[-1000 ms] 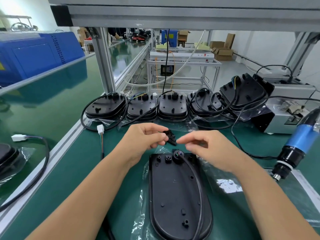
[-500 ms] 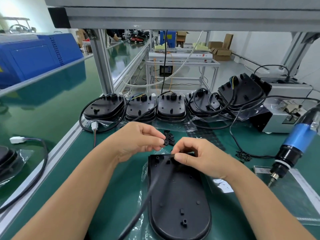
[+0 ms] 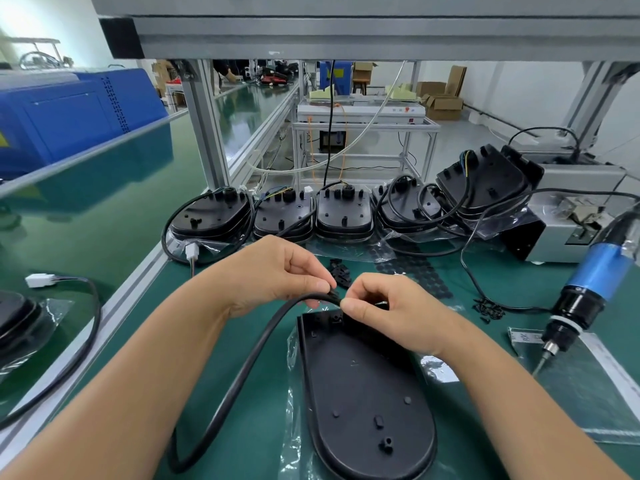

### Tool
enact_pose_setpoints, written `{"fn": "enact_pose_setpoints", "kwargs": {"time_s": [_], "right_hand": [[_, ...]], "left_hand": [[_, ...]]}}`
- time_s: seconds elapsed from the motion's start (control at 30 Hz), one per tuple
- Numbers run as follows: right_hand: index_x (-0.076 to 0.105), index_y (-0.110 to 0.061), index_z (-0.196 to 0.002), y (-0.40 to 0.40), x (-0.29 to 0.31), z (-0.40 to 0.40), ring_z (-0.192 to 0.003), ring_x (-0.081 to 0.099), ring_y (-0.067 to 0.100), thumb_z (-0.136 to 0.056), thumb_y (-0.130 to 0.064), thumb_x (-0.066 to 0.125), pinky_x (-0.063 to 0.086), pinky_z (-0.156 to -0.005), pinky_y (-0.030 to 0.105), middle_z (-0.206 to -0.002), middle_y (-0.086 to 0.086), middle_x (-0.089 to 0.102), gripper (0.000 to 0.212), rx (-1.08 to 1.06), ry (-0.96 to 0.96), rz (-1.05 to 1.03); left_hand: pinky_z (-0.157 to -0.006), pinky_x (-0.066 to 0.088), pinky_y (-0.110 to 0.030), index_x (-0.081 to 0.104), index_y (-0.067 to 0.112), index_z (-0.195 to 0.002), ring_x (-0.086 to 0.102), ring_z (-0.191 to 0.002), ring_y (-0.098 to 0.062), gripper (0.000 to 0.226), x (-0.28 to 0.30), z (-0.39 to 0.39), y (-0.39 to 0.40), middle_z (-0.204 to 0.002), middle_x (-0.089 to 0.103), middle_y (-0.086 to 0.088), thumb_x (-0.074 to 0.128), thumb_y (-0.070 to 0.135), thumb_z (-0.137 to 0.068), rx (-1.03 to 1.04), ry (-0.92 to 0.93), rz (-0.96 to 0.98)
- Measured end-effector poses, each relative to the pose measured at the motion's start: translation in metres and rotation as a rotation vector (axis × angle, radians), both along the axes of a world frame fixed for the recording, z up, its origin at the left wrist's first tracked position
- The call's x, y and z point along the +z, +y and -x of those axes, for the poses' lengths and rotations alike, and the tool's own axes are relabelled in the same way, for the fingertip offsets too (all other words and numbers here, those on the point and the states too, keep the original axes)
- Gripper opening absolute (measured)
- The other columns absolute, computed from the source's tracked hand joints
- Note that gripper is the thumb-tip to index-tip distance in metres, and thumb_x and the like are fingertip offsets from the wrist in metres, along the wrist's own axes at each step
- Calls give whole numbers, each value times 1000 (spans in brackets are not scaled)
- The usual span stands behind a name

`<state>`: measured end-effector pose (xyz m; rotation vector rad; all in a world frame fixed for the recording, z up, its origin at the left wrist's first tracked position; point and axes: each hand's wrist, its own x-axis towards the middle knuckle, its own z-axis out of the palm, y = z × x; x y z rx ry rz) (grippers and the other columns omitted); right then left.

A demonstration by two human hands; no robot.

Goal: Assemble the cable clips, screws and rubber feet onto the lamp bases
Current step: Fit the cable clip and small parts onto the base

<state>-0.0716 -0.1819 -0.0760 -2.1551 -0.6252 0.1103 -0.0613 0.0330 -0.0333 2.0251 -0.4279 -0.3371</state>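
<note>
Both forearms reach in from the lower edge and meet just above the near end of the lamp base (image 3: pixel 367 386), which lies flat, underside up, on a clear plastic bag on the green desk (image 3: pixel 242 341). The left hand (image 3: pixel 277 271) is turned palm-down with its fingers curled, thumb and forefinger pinching the black cable (image 3: pixel 242 368) close to its end; from there the cable arches down to the left and loops back along the desk beside the base. The right hand (image 3: pixel 391 313) faces it, knuckles up, fingers bent, its thumb and forefinger pinching a small black cable clip (image 3: pixel 335 299) at the cable's end, the fingertips of the two hands almost touching. Just beyond the hands lies a small heap of spare clips (image 3: pixel 341 271). A row of stacked lamp bases (image 3: pixel 346 216) lines the far side of the desk. A blue electric screwdriver (image 3: pixel 585 292) hangs at the right, with loose black screws (image 3: pixel 490 310) near it.
</note>
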Motion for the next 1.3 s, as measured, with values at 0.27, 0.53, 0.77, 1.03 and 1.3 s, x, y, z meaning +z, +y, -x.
{"fn": "enact_pose_setpoints", "kwargs": {"time_s": [0.27,0.53,0.77,1.03,1.3], "right_hand": [[63,-26,-79,2,2,1,-69,53,1,-92,-29,65,43,-69,15,-78,-10,63,13,2,-1,1],[62,-32,-78,2,0,1,-72,57,1,-90,-31,66,47,-72,18,-79,-10,65,12,-17,-23,22],[60,-31,-77,7,-5,3,-76,59,12,-88,-39,65,50,-74,32,-79,-7,65,14,-84,-67,42],[63,-28,-86,-5,-1,3,-59,49,-5,-92,-22,64,40,-60,11,-66,-19,58,8,2,39,-28],[62,-30,-83,-2,-4,1,-67,54,-2,-90,-25,65,46,-68,18,-76,-10,64,9,-35,-14,-17]], "left_hand": [[-86,53,-47,77,22,-83,64,-74,-22,9,7,-2,0,-77,74,-11,75,13,-82,-1,-82,-134],[-78,54,-26,78,14,-92,66,-74,-13,12,8,1,-3,-79,74,-13,67,10,-88,-138,35,-76],[-75,54,-26,78,16,-96,65,-71,-11,15,18,1,-3,-77,75,-8,76,14,-81,-166,80,-238],[-51,48,-15,71,8,-81,66,-55,-10,7,13,7,-19,-64,73,-7,67,3,-81,54,20,-310],[-57,40,-29,76,18,-72,47,-53,-14,5,1,11,-25,-55,66,1,75,15,-76,98,-47,-251]]}}
